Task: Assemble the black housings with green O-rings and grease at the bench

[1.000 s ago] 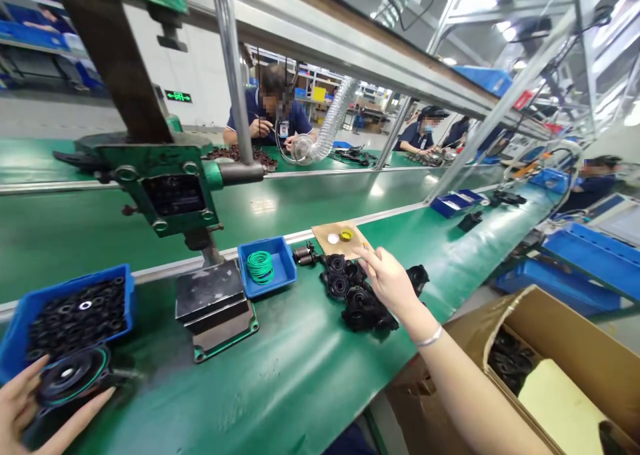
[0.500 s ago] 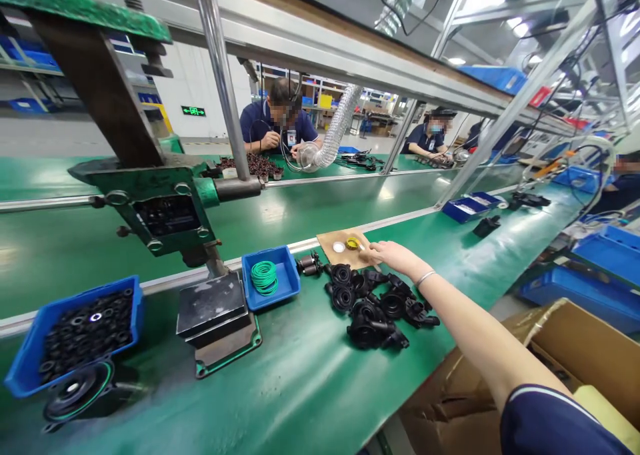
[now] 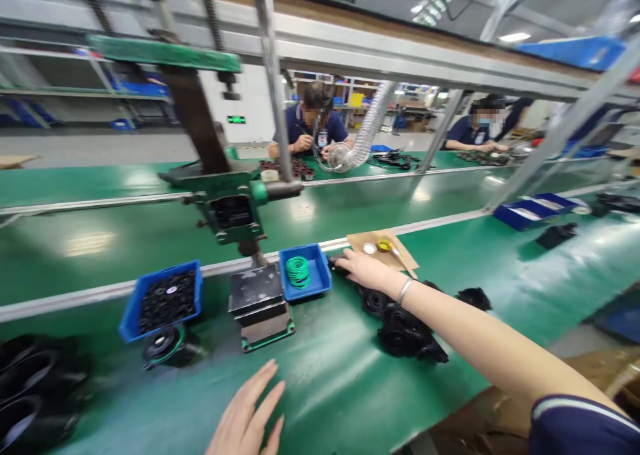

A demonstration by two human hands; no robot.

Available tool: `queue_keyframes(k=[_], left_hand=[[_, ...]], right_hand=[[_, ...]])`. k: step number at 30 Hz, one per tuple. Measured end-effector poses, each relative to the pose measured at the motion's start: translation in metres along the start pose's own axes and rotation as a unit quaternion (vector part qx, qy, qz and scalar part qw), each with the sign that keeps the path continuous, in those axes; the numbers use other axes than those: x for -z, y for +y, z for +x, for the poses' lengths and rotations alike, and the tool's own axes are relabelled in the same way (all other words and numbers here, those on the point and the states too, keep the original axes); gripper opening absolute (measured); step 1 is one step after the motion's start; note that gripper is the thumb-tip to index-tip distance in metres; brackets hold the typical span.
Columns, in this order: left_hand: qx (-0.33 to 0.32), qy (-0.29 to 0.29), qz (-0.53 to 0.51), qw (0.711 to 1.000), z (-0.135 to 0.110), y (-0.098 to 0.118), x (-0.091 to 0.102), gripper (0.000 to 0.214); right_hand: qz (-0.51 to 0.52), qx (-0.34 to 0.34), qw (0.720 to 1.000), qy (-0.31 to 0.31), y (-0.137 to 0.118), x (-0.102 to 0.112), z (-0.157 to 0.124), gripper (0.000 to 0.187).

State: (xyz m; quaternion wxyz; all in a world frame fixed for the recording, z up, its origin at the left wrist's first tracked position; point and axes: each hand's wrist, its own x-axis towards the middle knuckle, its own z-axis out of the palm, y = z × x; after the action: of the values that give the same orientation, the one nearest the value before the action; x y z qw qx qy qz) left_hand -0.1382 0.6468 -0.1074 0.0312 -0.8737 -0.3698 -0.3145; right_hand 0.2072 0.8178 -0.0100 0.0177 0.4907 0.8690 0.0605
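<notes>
My right hand (image 3: 365, 270) reaches across a heap of black rubber parts (image 3: 405, 322) and rests, fingers curled, on a small dark part (image 3: 336, 262) beside the blue tray of green rings (image 3: 304, 273). Whether it grips that part is hidden. My left hand (image 3: 247, 418) lies open and flat on the green belt near the front edge, holding nothing. A black round part with a green ring (image 3: 163, 346) sits on the belt in front of a blue bin of black washers (image 3: 165, 298).
A green hand press (image 3: 235, 202) with a steel base block (image 3: 260, 302) stands between the bins. A cardboard sheet (image 3: 383, 250) carries a white and a yellow cap. More black parts (image 3: 30, 388) lie far left. People work across the far belt.
The view has swung left. My right hand moved left from the cardboard sheet to the small part by the green-ring tray. My left hand, out of view half a second ago, now rests open on the belt.
</notes>
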Motion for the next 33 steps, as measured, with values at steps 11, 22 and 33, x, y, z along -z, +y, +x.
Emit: queue_keyframes(k=[11,22,33], left_hand=[[0.096,-0.092,0.004,0.991,-0.012,0.002,0.017,0.047],[0.203,-0.089,-0.035,0.975,-0.035,-0.028,0.039,0.045],[0.178,-0.075,-0.074,0.978,-0.046,-0.024,0.032,0.041]], right_hand=[[0.026,-0.068,0.997,0.028,-0.010,-0.018,0.011,0.036],[-0.023,-0.147,0.988,0.030,-0.026,-0.036,0.010,0.035],[-0.023,-0.129,0.982,-0.137,-0.039,0.004,0.016,0.029]])
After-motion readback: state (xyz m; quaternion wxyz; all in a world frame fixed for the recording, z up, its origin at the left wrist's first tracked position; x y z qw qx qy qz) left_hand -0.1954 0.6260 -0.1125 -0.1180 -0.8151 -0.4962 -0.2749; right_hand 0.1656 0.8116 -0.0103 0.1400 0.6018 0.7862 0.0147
